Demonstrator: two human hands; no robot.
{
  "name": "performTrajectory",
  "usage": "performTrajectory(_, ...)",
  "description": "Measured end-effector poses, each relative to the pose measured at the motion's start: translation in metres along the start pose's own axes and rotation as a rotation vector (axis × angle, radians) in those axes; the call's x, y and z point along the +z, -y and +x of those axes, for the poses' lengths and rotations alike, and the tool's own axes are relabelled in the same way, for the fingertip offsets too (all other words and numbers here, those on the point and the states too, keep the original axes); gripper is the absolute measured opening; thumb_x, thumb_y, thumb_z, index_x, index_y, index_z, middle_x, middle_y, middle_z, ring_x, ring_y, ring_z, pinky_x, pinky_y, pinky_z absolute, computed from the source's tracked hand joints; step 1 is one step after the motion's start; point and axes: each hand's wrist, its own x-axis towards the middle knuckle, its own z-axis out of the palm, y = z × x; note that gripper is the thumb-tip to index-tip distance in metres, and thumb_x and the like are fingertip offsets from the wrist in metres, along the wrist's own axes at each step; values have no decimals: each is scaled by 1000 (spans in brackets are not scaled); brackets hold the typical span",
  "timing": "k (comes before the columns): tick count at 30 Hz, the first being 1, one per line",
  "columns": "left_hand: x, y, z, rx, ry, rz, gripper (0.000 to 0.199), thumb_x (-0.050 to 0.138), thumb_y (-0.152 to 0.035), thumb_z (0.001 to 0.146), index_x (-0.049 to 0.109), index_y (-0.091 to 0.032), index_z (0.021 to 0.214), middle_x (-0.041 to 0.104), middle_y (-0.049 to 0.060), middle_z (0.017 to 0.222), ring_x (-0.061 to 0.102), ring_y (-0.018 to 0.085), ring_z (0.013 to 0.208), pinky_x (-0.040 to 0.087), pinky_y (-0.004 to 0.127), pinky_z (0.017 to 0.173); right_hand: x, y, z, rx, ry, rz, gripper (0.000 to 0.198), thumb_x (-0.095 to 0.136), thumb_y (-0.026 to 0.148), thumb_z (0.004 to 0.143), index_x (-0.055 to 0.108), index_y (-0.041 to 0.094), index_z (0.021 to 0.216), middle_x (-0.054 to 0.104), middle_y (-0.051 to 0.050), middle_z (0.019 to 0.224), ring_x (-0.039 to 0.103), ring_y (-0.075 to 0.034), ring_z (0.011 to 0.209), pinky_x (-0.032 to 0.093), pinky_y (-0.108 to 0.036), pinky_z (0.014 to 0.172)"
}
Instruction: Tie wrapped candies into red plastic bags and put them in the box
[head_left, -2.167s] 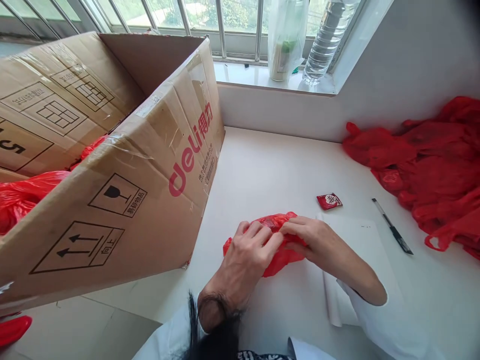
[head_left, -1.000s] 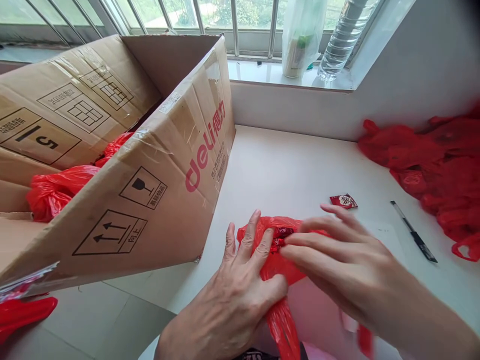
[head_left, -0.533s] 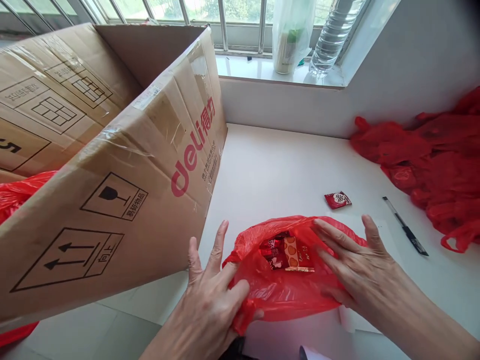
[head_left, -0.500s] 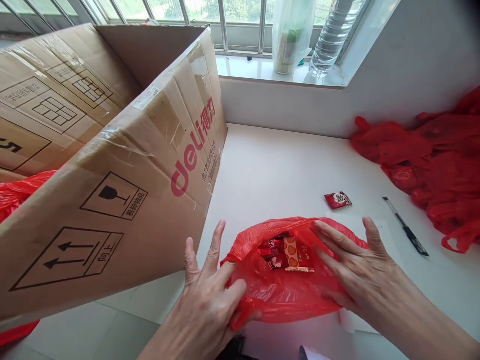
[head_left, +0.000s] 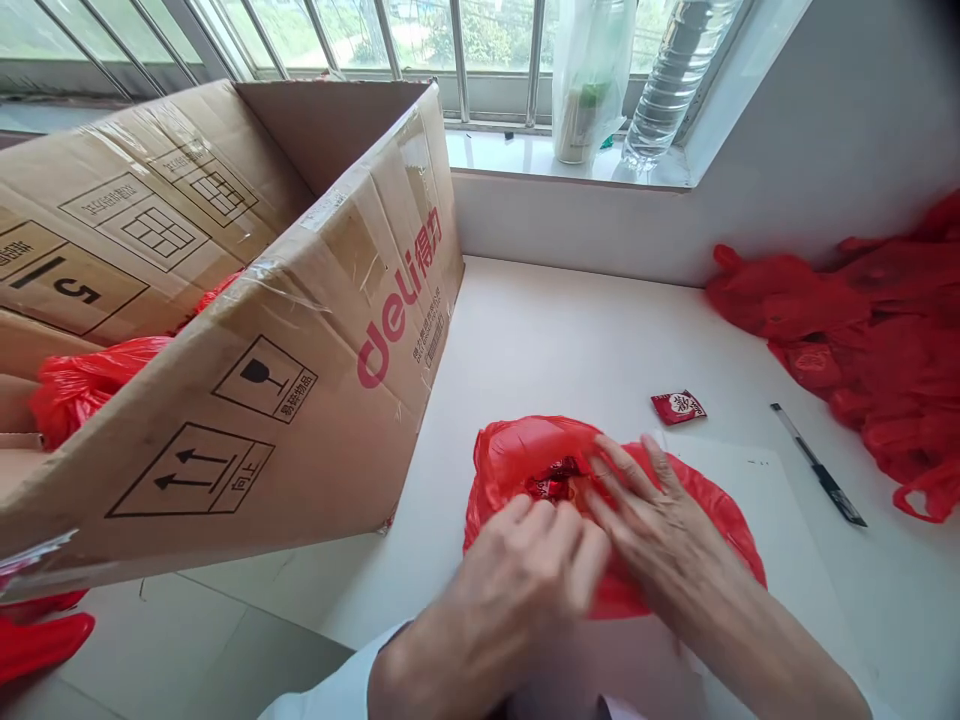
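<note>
A red plastic bag [head_left: 517, 445] lies on the white table with its mouth facing up. Small red wrapped snack packets [head_left: 553, 480] show inside it, partly covered by my hands. My left hand [head_left: 502, 580] is at the near left of the bag's mouth, its fingers curled at the plastic and a little blurred; the fingertips are hidden. Across the right side of the opening lies my right hand [head_left: 660, 530], fingers stretched out and thumb raised, the tips reaching over the packets.
A large open cardboard box [head_left: 337, 350] stands at the left, with a red bag [head_left: 97, 380] inside. On the table are a single red packet [head_left: 679, 407], a black pen [head_left: 821, 470] and a heap of red bags [head_left: 862, 310]. A water bottle [head_left: 667, 90] stands on the windowsill.
My left hand has moved right across the bag's mouth and its fingers have curled. My right hand has shifted left over the packets. The view has tilted slightly, showing more of the box's inside.
</note>
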Motion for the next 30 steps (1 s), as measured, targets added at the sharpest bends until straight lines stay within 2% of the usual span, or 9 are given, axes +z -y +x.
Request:
performTrajectory(2, 13, 8, -10, -111, 99, 61, 28, 36, 4, 84, 58, -13, 91, 60, 4, 75, 52, 14, 50, 45, 27, 49, 7, -13, 1, 42, 46, -7, 48, 60, 27, 72, 65, 9, 117, 57, -19, 134, 5, -34, 149, 7, -63, 119)
performTrajectory(5, 14, 15, -39, -182, 229, 84, 28, 42, 1, 85, 58, -15, 102, 62, 4, 80, 59, 17, 59, 49, 28, 58, 12, -25, 3, 14, 17, 58, 39, 60, 29, 75, 68, 10, 108, 63, -19, 124, -8, -26, 150, -4, -62, 119)
performTrajectory(7, 7, 14, -56, -221, 296, 94, 30, 46, -2, 87, 56, -16, 111, 64, 4, 82, 63, 19, 68, 51, 30, 67, 12, -25, 4, 7, 34, 100, 33, 58, 21, 74, 68, 12, 104, 65, -18, 119, -1, -23, 150, -6, -61, 119)
performTrajectory(10, -2, 10, -61, -291, 369, 125, 37, 48, -8, 91, 49, -11, 128, 65, 7, 81, 65, 23, 72, 51, 34, 70, 7, -15, 11, 14, 78, 102, 39, 53, 3, 68, 69, 13, 102, 65, -17, 119, 22, -28, 145, -1, -65, 118)
performTrajectory(16, 16, 12, -23, -360, 398, 83, 48, 55, -13, 91, 42, -5, 137, 65, 5, 75, 64, 21, 59, 48, 30, 54, -2, 12, 30, 35, -2, 88, 33, 46, 4, 83, 71, 11, 104, 68, -14, 112, 55, -34, 117, 34, -64, 108)
performTrajectory(19, 34, 14, -7, -348, 381, 9, 31, 49, -4, 89, 57, -14, 117, 65, 5, 90, 65, 20, 75, 52, 30, 62, 9, 20, 32, 42, -4, 118, 29, 46, 4, 86, 71, 12, 99, 69, -13, 104, 57, -32, 113, 41, -62, 102)
performTrajectory(23, 44, 18, -5, -380, 405, -41, 20, 45, -3, 89, 58, -15, 99, 61, 6, 97, 62, 21, 84, 54, 34, 68, 21, 15, 26, 37, 28, 153, 24, 51, 0, 81, 69, 16, 82, 70, -10, 101, 56, -30, 115, 39, -63, 104)
performTrajectory(26, 38, 26, -14, -407, 435, -63, 25, 41, 2, 89, 57, -14, 98, 61, 5, 96, 61, 20, 82, 54, 32, 67, 18, 3, 19, 7, 60, 192, 19, 57, -1, 74, 67, 16, 74, 70, -9, 102, 54, -31, 116, 36, -67, 104)
performTrajectory(30, 32, 32, -20, -431, 441, -83, 29, 42, 1, 91, 54, -14, 112, 61, 6, 103, 62, 19, 89, 55, 33, 74, 8, -6, 13, -4, 90, 266, 20, 64, 2, 68, 68, 17, 81, 69, -9, 108, 53, -35, 119, 35, -71, 101)
